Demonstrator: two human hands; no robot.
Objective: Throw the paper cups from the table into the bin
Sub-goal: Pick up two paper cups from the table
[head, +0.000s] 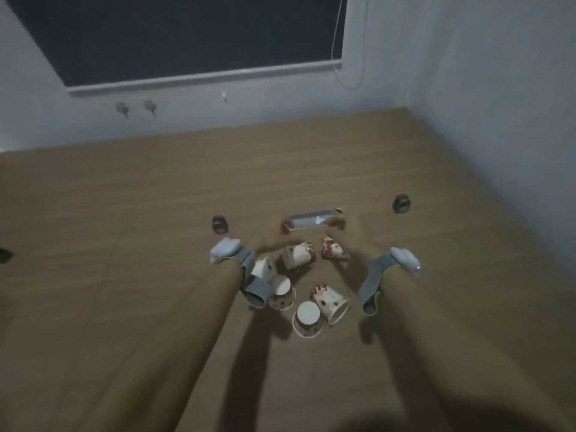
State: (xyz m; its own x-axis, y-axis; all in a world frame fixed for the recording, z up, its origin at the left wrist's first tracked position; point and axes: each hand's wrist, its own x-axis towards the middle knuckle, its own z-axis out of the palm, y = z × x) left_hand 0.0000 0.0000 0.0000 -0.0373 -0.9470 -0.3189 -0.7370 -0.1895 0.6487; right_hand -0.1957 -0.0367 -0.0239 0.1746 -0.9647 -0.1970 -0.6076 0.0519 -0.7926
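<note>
The wooden bench (124, 194) fills most of the view, running back to a grey wall and a dark roller blind (187, 35). Both forearms reach forward over it, each with a grey wrist strap carrying a pale device. The left hand (265, 247) and right hand (358, 244) are blurred and nearly the colour of the wood, so whether their fingers are spread or pressed together cannot be told, nor whether they touch anything. Between the two hands lie the paper cups (299, 255), white with reddish-brown spots: two on their sides just ahead of the wrists, one beside the left strap, two standing upside down nearer the person, and one more tipped over next to those. Just beyond the hands lies a longer flattened wrapper (313, 221) with a silvery middle. A small dark round object (219, 224) sits beyond the left hand, and another (401, 203) well off beyond the right hand.
</note>
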